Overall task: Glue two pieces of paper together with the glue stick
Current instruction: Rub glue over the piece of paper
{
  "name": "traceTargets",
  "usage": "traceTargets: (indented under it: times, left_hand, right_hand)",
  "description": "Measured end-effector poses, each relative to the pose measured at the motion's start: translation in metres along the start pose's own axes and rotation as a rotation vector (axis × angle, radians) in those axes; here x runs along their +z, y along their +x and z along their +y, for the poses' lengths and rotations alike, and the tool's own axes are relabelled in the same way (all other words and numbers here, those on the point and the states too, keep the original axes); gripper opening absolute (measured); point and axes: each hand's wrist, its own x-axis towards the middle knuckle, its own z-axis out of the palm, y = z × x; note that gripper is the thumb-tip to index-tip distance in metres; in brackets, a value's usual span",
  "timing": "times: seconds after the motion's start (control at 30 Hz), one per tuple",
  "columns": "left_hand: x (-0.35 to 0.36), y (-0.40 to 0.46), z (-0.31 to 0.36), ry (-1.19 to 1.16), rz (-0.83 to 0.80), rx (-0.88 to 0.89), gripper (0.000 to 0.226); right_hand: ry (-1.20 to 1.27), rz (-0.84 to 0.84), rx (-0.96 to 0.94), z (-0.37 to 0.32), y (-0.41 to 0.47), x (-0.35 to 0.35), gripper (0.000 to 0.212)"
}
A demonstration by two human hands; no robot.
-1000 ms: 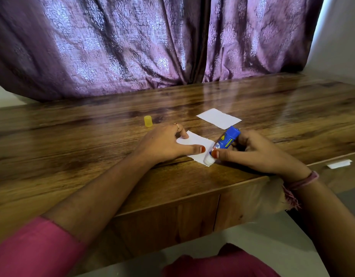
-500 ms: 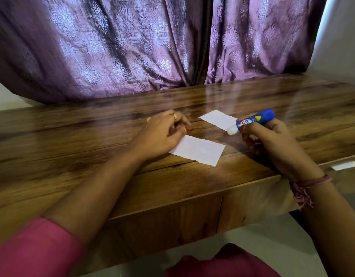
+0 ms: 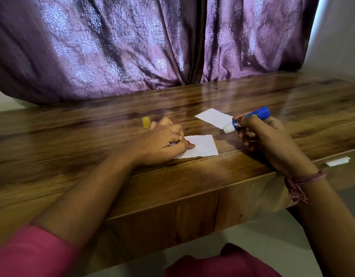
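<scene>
Two white paper pieces lie on the wooden table (image 3: pixel 73 148). My left hand (image 3: pixel 162 143) rests flat on the left part of the near paper (image 3: pixel 202 146), its fingertips pressing it down. The far paper (image 3: pixel 213 117) lies flat behind it, to the right. My right hand (image 3: pixel 260 136) grips a blue glue stick (image 3: pixel 250 117), held above the table with its uncapped white tip pointing left and down, over the far paper's right end. The yellow cap (image 3: pixel 145 122) of the glue stick stands on the table just behind my left hand.
A purple patterned curtain (image 3: pixel 152 47) hangs along the table's far edge. A small white paper scrap (image 3: pixel 337 161) lies on a lower ledge at the right. The table's front edge runs close under my wrists, with a drawer front (image 3: pixel 162 222) below.
My right hand lifted the glue stick off the near paper and carried it up and right, over the far paper. My left hand shifted on the near paper, which turned slightly.
</scene>
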Motion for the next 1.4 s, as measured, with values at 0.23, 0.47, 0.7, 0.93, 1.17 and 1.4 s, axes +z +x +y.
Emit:
traceTargets:
  times: [0.23,0.47,0.7,0.93,1.17,1.4]
  left_hand:
    - [0.006,0.003,0.007,-0.222,0.072,0.013,0.051]
    - [0.009,0.007,0.017,-0.231,0.078,-0.057,0.05]
    - [0.006,0.004,-0.001,0.011,0.095,0.011,0.033]
    - [0.006,0.004,-0.002,-0.032,-0.063,-0.002,0.04]
    - [0.014,0.005,-0.004,-0.04,-0.084,-0.004,0.035]
    - [0.016,0.005,-0.001,-0.047,-0.053,-0.044,0.044]
  right_hand:
    - [-0.048,-0.007,0.014,0.004,0.003,-0.001,0.015]
    - [-0.045,-0.019,0.011,0.007,0.005,-0.003,0.021]
    - [-0.068,0.007,0.009,0.005,0.002,-0.001,0.014]
    - [-0.128,0.026,0.022,0.002,-0.001,0.003,0.011]
    - [0.025,0.0,0.112,-0.008,-0.008,0.004,0.017]
    - [-0.207,-0.022,0.1,-0.005,-0.006,-0.001,0.014]
